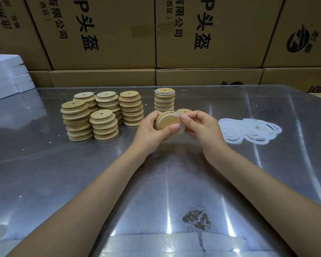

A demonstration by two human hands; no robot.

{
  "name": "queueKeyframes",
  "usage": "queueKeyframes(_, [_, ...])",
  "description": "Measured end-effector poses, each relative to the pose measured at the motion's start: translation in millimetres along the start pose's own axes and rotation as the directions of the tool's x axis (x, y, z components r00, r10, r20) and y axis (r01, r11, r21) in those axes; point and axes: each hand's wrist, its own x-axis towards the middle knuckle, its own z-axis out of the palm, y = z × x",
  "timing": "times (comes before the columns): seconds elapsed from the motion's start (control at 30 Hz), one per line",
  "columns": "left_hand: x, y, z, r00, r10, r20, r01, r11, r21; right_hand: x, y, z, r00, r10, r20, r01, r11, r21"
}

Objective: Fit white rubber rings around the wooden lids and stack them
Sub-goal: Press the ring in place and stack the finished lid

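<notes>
1. Left hand [150, 131] grip clamps a wooden lid [168, 124] above the surface [156, 182] centre
2. Right hand [202, 127] grip pinches the white rubber ring [183, 127] at the lid's right edge

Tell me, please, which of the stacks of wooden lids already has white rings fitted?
The stack farthest right, just behind the hands: a white ring shows around its top lid, while the five stacks to its left show bare wood only.

Both forearms reach forward; left hand [150, 131] and right hand [202, 127] meet, fingers curled.
</notes>
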Motion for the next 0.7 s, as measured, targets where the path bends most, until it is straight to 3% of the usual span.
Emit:
queueKeyframes(0.17, [-0.1, -1.6, -0.5, 0.997, -0.069, 0.023, 0.071, 0.990, -0.118, -1.9, -2.9, 3.0, 0.995, 0.095, 0.003, -0.095, 0.993, 0.066])
queueKeyframes(0.37, [-0.8, -4.5, 0.1, 0.990, -0.125, 0.066, 0.135, 0.971, -0.196, -0.9, -3.8, 1.2, 0.999, 0.033, 0.016, -0.033, 0.998, 0.047])
queueKeyframes(0.57, [-0.3, -5.7, -1.5, 0.986, -0.159, 0.041, 0.164, 0.942, -0.292, -1.4, -1.7, 2.0, 1.000, -0.016, 0.018, 0.017, 0.995, -0.094])
queueKeyframes(0.63, [0.4, -6.1, -2.6, 0.986, -0.157, 0.051, 0.165, 0.952, -0.258, -1.5, -1.9, 1.6, 1.000, -0.010, 0.008, 0.010, 0.995, -0.097])
queueKeyframes(0.7, [1.4, -4.8, -3.9, 0.988, -0.142, 0.060, 0.148, 0.983, -0.111, -1.0, -1.3, -0.4, 1.000, 0.010, -0.002, -0.010, 0.994, -0.108])
